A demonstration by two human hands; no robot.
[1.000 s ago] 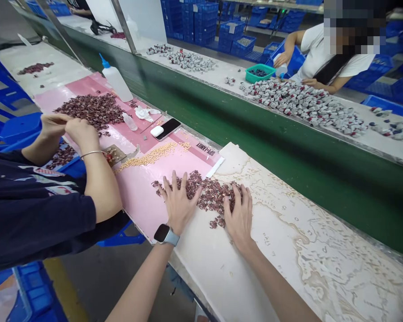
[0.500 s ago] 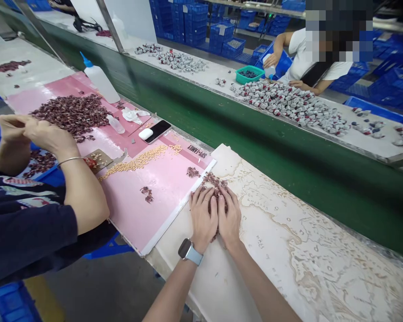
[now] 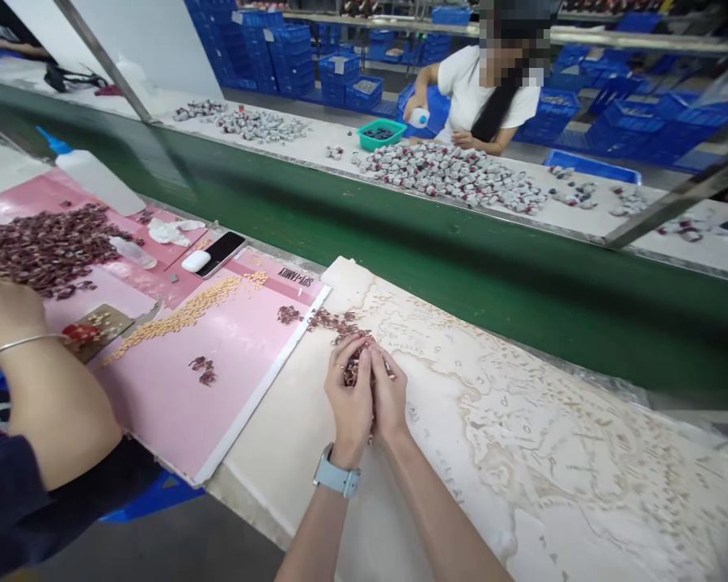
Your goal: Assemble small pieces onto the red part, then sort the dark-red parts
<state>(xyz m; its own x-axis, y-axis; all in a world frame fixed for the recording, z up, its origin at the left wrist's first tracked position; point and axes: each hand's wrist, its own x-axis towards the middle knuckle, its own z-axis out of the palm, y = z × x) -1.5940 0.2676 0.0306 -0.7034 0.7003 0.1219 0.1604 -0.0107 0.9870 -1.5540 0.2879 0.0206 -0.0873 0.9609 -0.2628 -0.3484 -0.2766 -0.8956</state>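
My left hand, with a ring and a light-blue watch strap at the wrist, is cupped against my right hand. Between them they gather a heap of small dark-red pieces, whose exact kind I cannot make out. Fingertips meet at the far side, and some pieces show between the thumbs and below the palms. A trail of loose pieces runs from my fingertips to the white edge of the pink mat. Under my hands lies a pale, map-patterned table cover.
A co-worker's arm reaches in at left, beside a big dark-red pile. Yellow bits, a phone and a white bottle lie on the mat. Beyond the green belt, another person sits behind grey-white pieces.
My hands have gone from lying over the pieces to cupping them together, drawn slightly nearer me and away from the trail. The camera view has swung right.
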